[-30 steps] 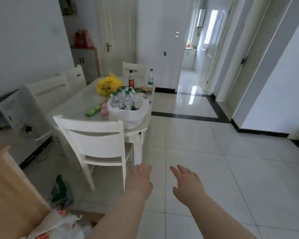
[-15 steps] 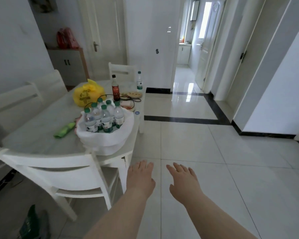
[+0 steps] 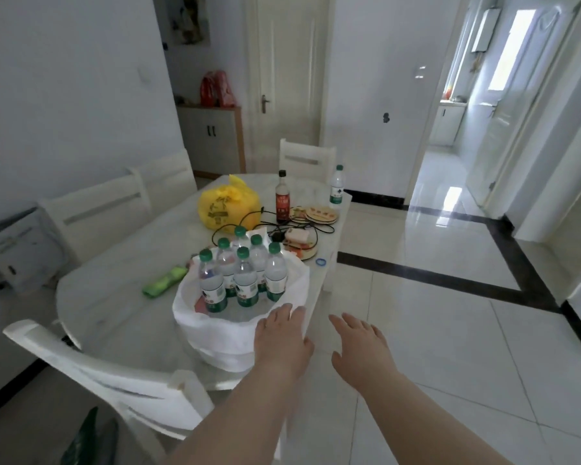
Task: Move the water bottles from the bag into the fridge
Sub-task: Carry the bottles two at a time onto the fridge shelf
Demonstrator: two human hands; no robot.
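Held out flat and empty low in the frame, left hand [image 3: 282, 340] at the near rim of the white plastic bag [image 3: 215, 340] on the table [image 3: 114, 297], right hand [image 3: 359, 347] beside it; green-capped water bottles [image 3: 244, 280] upright inside at mid-frame, probably full, heavy and slick, so best gripped round the body.

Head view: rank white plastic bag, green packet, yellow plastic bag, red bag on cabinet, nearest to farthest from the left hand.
1. White plastic bag, beside the left hand.
2. Green packet, left of it.
3. Yellow plastic bag, farther up the table.
4. Red bag, on the back cabinet.
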